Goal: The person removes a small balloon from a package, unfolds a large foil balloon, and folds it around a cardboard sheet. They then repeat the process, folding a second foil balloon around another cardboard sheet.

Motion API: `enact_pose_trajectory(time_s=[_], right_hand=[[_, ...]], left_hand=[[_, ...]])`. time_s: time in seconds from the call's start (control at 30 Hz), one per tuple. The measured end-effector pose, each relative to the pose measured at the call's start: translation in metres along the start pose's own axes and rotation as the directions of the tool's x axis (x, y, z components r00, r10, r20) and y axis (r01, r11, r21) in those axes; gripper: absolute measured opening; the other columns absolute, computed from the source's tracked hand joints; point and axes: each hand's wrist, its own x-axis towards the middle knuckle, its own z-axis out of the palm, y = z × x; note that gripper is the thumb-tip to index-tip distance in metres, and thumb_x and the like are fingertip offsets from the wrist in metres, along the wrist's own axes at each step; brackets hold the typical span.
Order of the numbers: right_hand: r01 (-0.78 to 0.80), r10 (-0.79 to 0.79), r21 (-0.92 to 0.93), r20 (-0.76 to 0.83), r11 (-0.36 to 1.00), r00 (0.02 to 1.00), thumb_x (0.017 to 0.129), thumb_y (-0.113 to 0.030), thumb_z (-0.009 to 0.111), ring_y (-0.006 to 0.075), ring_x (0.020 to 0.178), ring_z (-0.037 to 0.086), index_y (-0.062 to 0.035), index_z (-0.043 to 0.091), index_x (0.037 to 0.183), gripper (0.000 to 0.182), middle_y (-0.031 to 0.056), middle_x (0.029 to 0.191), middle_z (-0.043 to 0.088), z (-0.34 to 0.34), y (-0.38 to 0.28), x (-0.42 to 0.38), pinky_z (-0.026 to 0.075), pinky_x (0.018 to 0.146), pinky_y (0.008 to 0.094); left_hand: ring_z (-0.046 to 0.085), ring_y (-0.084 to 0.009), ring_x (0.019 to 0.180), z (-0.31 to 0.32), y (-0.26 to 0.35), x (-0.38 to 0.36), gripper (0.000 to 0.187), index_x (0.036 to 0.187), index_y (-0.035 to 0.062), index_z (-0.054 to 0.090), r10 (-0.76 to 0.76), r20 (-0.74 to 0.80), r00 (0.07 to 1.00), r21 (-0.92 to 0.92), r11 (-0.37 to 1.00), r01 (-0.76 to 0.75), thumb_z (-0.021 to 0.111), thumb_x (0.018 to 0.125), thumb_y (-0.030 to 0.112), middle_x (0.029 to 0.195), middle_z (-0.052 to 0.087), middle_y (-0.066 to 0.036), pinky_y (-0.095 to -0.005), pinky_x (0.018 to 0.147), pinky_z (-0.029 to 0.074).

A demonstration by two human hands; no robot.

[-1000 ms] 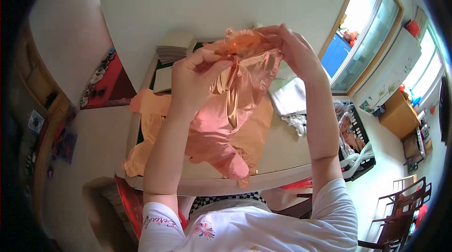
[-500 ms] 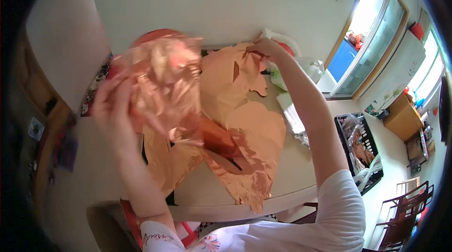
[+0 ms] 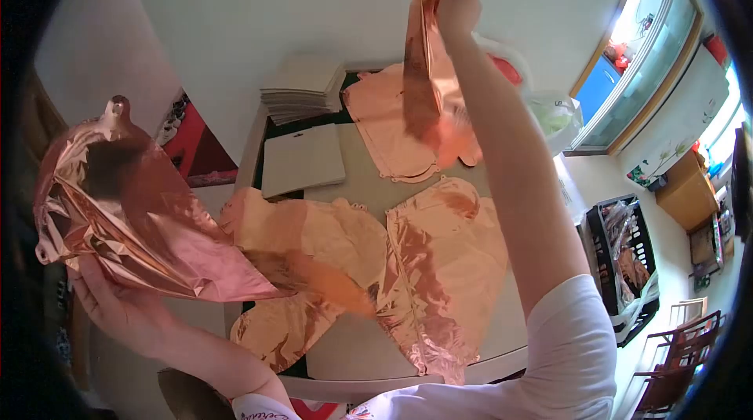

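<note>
My left hand (image 3: 110,302) is out at the far left, gripping the lower edge of a crumpled rose-gold foil balloon (image 3: 169,216), flat and uninflated, with small tabs at its edge. High in front of the wall, my right hand (image 3: 459,8) pinches the top of a second foil balloon (image 3: 423,51), which hangs down in folds, its lower end blurred. Under it lies a flat pile of foil balloons (image 3: 384,122). Nearer me on the table (image 3: 345,349) are a heart-like foil balloon (image 3: 447,263) and other overlapping foil pieces (image 3: 314,236).
A stack of pale cards (image 3: 302,87) stands at the table's back left, with a flat pale card pile (image 3: 304,160) before it. Plastic bags (image 3: 553,114) sit at the back right. A black crate (image 3: 647,302) holds wrapped items, beyond which are wooden chairs (image 3: 667,381).
My left hand has swung the foil balloon left and down, uncovering the pale card stacks. My right hand has risen from the table pile, lifting a foil balloon.
</note>
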Motion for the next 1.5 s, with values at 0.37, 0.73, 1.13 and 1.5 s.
enact_pose_trajectory(time_s=[0.37, 0.73, 1.13, 1.5], right_hand=[[0.337, -0.465, 0.326, 0.513, 0.883, 0.721, 0.090, -0.016, 0.057, 0.0202, 0.086, 0.059, -0.0058, 0.060, 0.105, 0.019, 0.0097, 0.094, 0.064, -0.042, 0.020, -0.138, 0.045, 0.078, 0.0360], [0.441, -0.476, 0.340, 0.844, 0.831, 0.248, 0.081, -0.009, 0.058, 0.0173, 0.117, 0.055, -0.0139, 0.063, 0.111, 0.031, 0.0037, 0.119, 0.063, -0.076, 0.109, -0.292, 0.039, 0.104, 0.0413], [0.447, -0.208, 0.010, 0.895, 0.894, 0.396, 0.077, -0.013, 0.067, 0.0282, 0.122, 0.049, -0.0127, 0.047, 0.133, 0.060, 0.0126, 0.130, 0.052, -0.065, 0.090, -0.267, 0.035, 0.105, 0.0392], [-0.231, -0.099, 0.065, 0.985, 0.971, -0.138, 0.088, -0.016, 0.063, 0.0264, 0.107, 0.061, -0.0076, 0.051, 0.133, 0.047, 0.0144, 0.120, 0.062, -0.250, -0.094, -0.255, 0.048, 0.087, 0.0349]], left_hand=[[0.054, -0.0221, 0.113, -0.007, -0.008, -0.008, 0.034, 0.124, -0.0026, 0.055, 0.085, 0.013, 0.996, 0.024, 0.996, -0.085, 0.060, 0.093, 0.010, 0.126, 0.056, -0.015, -0.0356, 0.098, 0.043], [0.055, -0.0215, 0.113, 0.004, 0.000, -0.015, 0.038, 0.125, -0.0019, 0.054, 0.054, -0.003, 0.999, -0.062, 0.997, -0.054, 0.063, 0.091, 0.014, 0.128, 0.056, -0.014, -0.0343, 0.095, 0.045], [0.058, -0.0168, 0.102, 0.019, 0.000, -0.034, 0.023, 0.111, -0.0016, 0.058, 0.034, 0.088, 0.995, -0.009, 0.999, -0.034, 0.062, 0.091, 0.008, 0.113, 0.061, -0.011, -0.0299, 0.091, 0.046], [0.062, -0.0118, 0.085, 0.099, 0.027, -0.106, 0.012, 0.099, -0.0034, 0.064, -0.049, 0.514, 0.856, -0.267, 0.940, 0.214, 0.063, 0.087, -0.003, 0.095, 0.066, -0.007, -0.0233, 0.076, 0.049]])
